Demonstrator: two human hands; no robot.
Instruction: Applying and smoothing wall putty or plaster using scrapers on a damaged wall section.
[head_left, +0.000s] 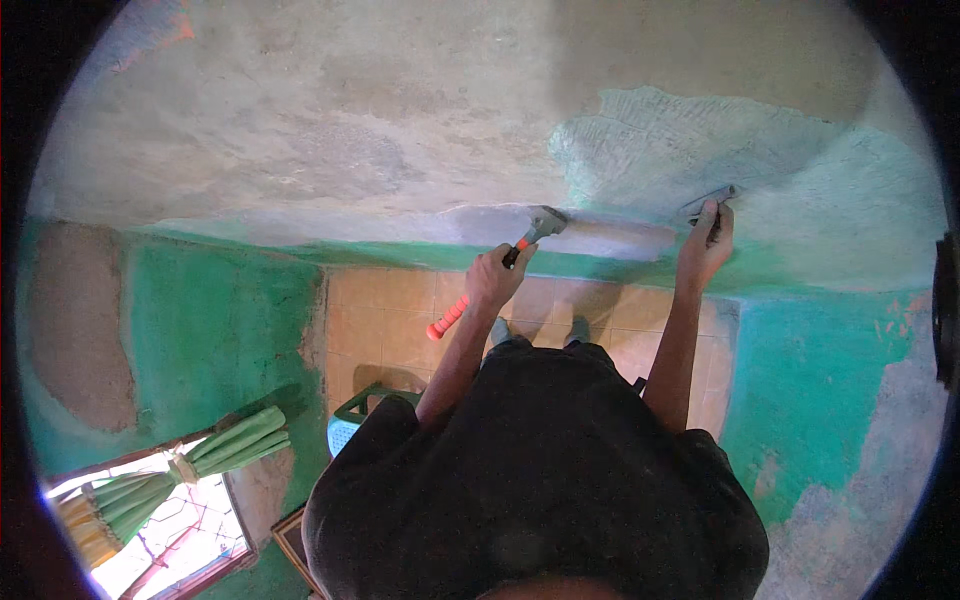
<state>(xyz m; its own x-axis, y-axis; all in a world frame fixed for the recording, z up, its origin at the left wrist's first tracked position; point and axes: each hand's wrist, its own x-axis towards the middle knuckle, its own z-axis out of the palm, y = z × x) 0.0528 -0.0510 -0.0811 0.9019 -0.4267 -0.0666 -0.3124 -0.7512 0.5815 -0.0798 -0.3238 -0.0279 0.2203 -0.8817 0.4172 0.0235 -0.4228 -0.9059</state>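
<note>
My left hand point(494, 277) is closed round the handle of a wall scraper point(545, 222), which has a broad grey head and an orange ribbed grip end. The scraper's head is up close to the wall point(380, 150); whether it touches I cannot tell. Further right, my right hand point(708, 245) grips a small trowel-like tool with a flat grey blade point(716, 197), held up against the wall. Its handle is mostly hidden by my fingers. Rough grey plaster covers much of this wall, and a pale green-white patch point(660, 150) lies above my right hand.
Green walls with bare grey patches stand at the left point(220, 330) and right point(800, 390). A green and blue plastic stool point(352, 420) is beside me on the tan tiled floor point(390, 300). At lower left is a barred window with a tied green curtain point(235, 445), near a framed object point(290, 545).
</note>
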